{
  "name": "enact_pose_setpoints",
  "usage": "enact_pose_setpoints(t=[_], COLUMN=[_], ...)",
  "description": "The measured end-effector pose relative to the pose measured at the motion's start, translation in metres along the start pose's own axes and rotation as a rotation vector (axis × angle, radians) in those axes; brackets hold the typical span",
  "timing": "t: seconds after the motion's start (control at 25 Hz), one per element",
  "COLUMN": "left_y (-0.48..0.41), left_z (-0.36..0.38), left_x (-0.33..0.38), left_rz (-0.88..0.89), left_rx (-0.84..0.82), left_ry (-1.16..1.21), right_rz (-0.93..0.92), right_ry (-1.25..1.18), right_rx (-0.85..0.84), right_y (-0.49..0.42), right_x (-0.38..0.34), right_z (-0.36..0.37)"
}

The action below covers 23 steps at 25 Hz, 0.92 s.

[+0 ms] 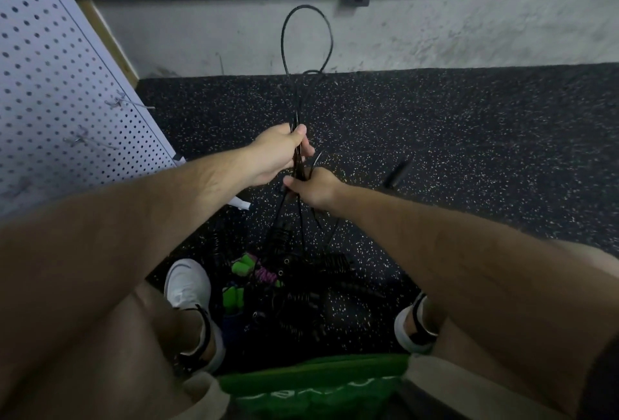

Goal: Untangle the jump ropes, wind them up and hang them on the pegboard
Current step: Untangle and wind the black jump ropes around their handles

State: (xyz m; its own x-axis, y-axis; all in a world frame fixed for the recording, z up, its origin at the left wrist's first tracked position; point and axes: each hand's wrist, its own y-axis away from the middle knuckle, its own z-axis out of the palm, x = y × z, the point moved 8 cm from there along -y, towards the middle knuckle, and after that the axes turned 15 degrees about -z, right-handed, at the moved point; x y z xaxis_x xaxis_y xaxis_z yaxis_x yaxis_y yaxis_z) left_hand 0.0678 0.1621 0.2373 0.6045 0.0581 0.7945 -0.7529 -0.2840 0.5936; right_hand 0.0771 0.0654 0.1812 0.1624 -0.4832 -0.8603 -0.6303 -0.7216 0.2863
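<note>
Winding seems in hand: left hand (281, 155) and right hand (315, 190), each grip clamped on the black rope (306, 44) looped mid-scene. The tangled pile (301, 282) lies near, between the feet. Next: free its tail, then hang it on the left pegboard (50, 84).

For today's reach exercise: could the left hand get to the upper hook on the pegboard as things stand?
Probably yes. Nothing stands between the left hand and the upper hook on the pegboard; but the hand grips the black rope, which would come along.

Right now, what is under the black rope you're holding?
Below the black rope, a pile of tangled jump ropes lies on the speckled floor: black coils, green handles. What the pile covers is hidden.
</note>
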Motion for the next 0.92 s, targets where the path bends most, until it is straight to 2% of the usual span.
enact_pose_setpoints(t=[0.12, 0.28, 0.4, 0.48, 0.6, 0.64, 0.72, 0.8, 0.84, 0.92], left_y=[0.006, 0.015, 0.023, 0.027, 0.020, 0.017, 0.016, 0.022, 0.026, 0.034], left_z=[-0.003, 0.010, 0.020, 0.025, 0.025, 0.026, 0.029, 0.029, 0.027, 0.020], left_x=[0.003, -0.014, -0.007, -0.001, -0.007, -0.009, -0.005, 0.015, 0.029, 0.061], left_rz=[0.007, 0.012, 0.065, 0.087, 0.114, 0.109, 0.099, 0.172, 0.216, 0.267], left_rx=[-0.090, -0.316, -0.453, -0.495, -0.294, -0.211, -0.111, -0.054, -0.047, -0.049], left_ry=[-0.019, 0.021, 0.054, -0.005, -0.295, -0.322, -0.253, -0.184, -0.118, 0.067], right_rz=[-0.082, -0.132, -0.236, -0.300, -0.360, -0.382, -0.419, -0.423, -0.411, -0.367], right_ry=[-0.028, -0.082, -0.039, -0.079, -0.153, -0.149, -0.151, -0.157, -0.166, -0.121], right_rx=[0.087, 0.339, 0.394, 0.441, 0.503, 0.512, 0.522, 0.495, 0.449, 0.248], right_y=[0.002, 0.005, 0.016, 0.024, 0.031, 0.032, 0.035, 0.036, 0.037, 0.036], right_x=[-0.024, -0.062, -0.094, -0.111, -0.127, -0.129, -0.130, -0.127, -0.124, -0.112], right_z=[-0.011, -0.065, -0.091, -0.107, -0.129, -0.134, -0.146, -0.154, -0.154, -0.144])
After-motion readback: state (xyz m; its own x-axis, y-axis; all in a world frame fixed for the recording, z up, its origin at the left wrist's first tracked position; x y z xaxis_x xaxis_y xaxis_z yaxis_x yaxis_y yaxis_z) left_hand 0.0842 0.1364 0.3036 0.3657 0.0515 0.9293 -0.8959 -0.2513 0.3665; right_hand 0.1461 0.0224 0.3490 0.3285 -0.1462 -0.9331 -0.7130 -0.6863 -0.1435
